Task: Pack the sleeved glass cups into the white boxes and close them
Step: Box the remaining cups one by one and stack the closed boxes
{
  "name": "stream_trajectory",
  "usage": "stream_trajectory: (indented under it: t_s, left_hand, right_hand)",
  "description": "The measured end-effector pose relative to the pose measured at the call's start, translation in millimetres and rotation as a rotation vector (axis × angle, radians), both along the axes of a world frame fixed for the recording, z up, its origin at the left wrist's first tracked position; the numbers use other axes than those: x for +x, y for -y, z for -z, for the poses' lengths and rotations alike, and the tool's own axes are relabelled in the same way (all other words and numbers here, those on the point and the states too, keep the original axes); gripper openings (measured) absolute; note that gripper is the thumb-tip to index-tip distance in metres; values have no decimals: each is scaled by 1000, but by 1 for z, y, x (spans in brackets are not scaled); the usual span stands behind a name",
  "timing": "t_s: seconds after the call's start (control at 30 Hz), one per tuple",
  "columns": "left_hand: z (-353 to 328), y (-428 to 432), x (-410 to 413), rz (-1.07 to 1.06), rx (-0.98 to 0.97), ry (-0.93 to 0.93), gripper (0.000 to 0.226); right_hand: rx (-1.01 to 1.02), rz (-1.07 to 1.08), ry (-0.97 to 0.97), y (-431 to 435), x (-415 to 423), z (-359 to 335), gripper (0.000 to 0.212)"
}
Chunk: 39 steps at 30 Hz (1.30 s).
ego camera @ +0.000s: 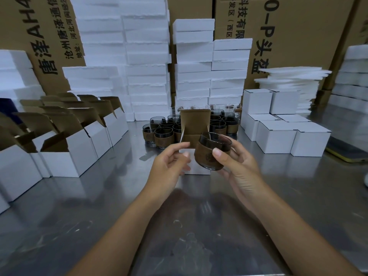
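Sleeved glass cup [211, 154]: tilted, in the air just at mouth of open white box [196, 124], not yet in. R hand [237, 162]: fingers [219, 153] curled round the sleeve. L hand [169, 164]: thumb + forefinger look to pinch box's left edge, steadying it on bench [99, 206]. Step: loading cup. Next, prob.: level cup, lower betw. side flaps, tuck lid. Spare cups [161, 134] behind; closed boxes [278, 136] right, empty open boxes [69, 156] left.
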State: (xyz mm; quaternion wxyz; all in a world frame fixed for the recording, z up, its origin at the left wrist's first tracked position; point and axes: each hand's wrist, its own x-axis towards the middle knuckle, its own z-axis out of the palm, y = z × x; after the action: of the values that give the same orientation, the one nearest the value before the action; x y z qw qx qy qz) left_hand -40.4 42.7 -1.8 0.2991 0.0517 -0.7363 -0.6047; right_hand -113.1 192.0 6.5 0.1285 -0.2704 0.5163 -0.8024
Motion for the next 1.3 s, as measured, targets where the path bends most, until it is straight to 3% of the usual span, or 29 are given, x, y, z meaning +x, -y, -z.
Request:
stream_trajectory:
  t_s: [0.13,0.3,0.53,0.83,1.3]
  left_hand:
    - [7,2,0,-140,-272,-23,32]
    - [15,6,-3,-234,-502,91,38]
    - [10,4,0,-254,-613,2,20]
    - [6,-5,5,-243,-783,-89,7]
    - [7,-9,2,-190,-819,-171,23]
  right_hand:
    - [-10,1,-4,0,1,0,65]
    - [-5,23,-34,0,1,1,70]
    - [-8,81,-123,-1,6,-2,71]
    - [50,258,-436,-3,16,-7,58]
    - [60,299,-547,2,6,-9,55]
